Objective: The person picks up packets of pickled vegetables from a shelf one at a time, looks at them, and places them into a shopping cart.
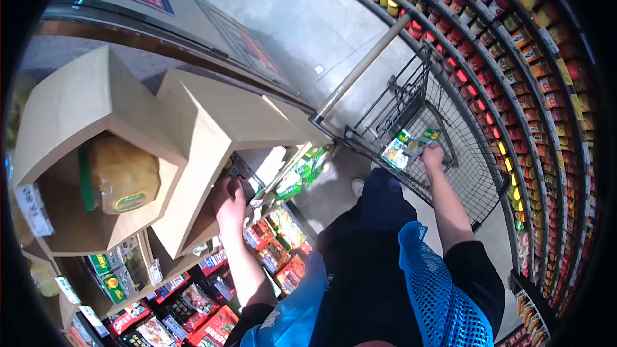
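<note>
Right hand (432, 154) closed on a green packet (406, 146), held over the near rim of the wire cart (475, 154). Left hand (229, 200) reaches into a wooden shelf box (205, 148) at its front edge; grip probably around a dark item, cannot tell. Jar shelves (514, 77) line the aisle's right side.

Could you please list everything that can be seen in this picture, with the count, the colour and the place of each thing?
black wire shopping cart: one, right of centre, on the grey floor.
green and white flat packet: one, over the cart, in the right hand.
pale wooden shelf boxes: several, left.
yellowish bagged product with green label: one, inside the left box.
red and green packets: many, lower shelves.
jars with red and yellow lids: many rows, right shelving.
left hand: reaching into a shelf box.
right hand: holding the packet.
</note>
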Action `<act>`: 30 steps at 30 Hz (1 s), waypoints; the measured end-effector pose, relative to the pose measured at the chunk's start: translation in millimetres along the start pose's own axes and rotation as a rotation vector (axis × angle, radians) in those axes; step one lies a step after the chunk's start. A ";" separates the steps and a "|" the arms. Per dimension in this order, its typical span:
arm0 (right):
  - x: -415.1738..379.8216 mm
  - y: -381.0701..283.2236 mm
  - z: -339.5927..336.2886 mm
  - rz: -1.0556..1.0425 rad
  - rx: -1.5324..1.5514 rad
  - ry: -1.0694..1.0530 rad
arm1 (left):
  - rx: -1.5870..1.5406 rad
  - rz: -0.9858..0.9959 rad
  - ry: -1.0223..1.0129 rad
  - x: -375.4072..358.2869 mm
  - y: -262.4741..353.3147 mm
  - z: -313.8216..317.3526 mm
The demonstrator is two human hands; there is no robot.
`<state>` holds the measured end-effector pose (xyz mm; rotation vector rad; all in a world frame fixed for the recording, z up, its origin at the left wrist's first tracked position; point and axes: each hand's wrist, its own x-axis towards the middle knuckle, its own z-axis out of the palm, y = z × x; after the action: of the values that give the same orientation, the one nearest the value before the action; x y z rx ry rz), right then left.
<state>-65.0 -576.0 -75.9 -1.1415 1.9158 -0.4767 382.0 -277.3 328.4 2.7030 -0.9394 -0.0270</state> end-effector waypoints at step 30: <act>-364.1 -232.7 -66.5 -0.467 0.409 -1.150 | -0.112 -0.220 -0.177 10.0 -9.1 -30.8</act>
<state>92.4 -390.9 287.5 -1.1847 0.5355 -0.3092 398.7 -268.8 356.3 2.7179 -0.6581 -0.3569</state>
